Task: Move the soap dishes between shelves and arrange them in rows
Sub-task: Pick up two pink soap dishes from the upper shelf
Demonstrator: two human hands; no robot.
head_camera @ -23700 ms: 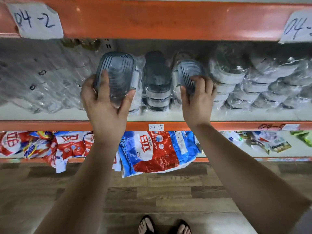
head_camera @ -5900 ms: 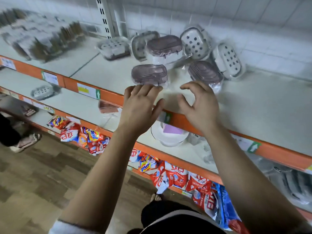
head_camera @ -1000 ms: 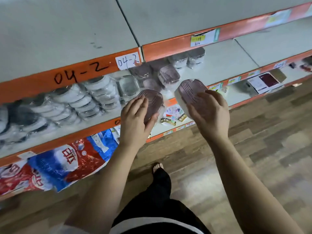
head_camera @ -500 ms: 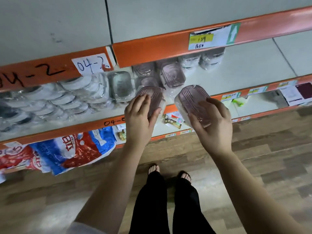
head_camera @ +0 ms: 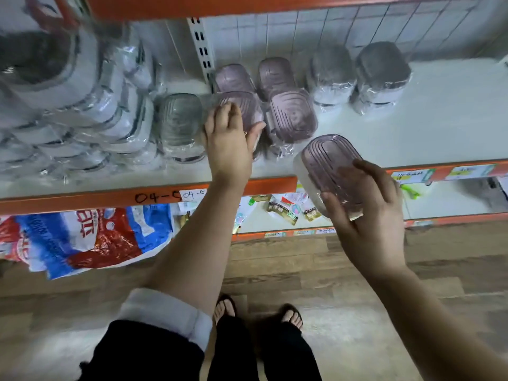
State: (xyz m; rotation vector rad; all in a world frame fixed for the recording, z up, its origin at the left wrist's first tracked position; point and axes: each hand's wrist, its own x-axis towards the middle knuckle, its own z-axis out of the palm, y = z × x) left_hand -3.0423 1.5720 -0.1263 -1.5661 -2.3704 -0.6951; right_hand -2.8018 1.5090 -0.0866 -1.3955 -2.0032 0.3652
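My left hand [head_camera: 229, 138] grips a purple soap dish [head_camera: 246, 111] and holds it on the white shelf [head_camera: 412, 125], in front of another purple one [head_camera: 233, 77]. My right hand [head_camera: 365, 213] holds a second wrapped purple soap dish [head_camera: 327, 160] in the air just before the shelf's orange front edge [head_camera: 272, 185]. Beside the left hand stand two more purple dishes [head_camera: 291, 116] in a column, a grey dish [head_camera: 180, 122] to the left, and two grey wrapped stacks [head_camera: 382, 75] to the right.
Stacks of wrapped white and grey dishes [head_camera: 68, 111] fill the shelf's left part. A perforated upright [head_camera: 202, 42] rises at the back. Below, red and blue detergent bags [head_camera: 90, 237] hang over the lower shelf. My sandalled feet [head_camera: 255, 314] stand on wood flooring.
Both hands have moved forward to the shelf. The left hand's purple dish now sits in the row on the shelf; the right hand still carries its dish in front of the edge.
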